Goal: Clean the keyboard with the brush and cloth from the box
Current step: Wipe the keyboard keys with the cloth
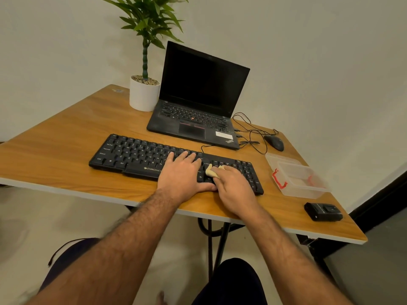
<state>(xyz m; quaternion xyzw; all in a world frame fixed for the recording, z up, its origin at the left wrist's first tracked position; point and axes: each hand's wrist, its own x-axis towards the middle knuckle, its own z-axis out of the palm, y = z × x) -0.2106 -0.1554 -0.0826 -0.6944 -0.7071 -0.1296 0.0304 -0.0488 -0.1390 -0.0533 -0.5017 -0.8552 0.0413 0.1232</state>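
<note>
Head view gives me the black keyboard (141,156) lying across the middle of the wooden table (66,128), both hands on its right half. My left hand (182,172) lies flat with straight fingers over the keys, its thumb stretched along the front edge toward the other hand. My right hand (231,186) sits just beside it, fingers curled round a pale yellow cloth (212,170) and pressing it onto the keys left of the number pad. To the right of the keyboard, near its end, stands the clear plastic box (299,179) with red clips, open. I cannot make out the brush anywhere. Behind the keyboard I see an open laptop (198,95).
</note>
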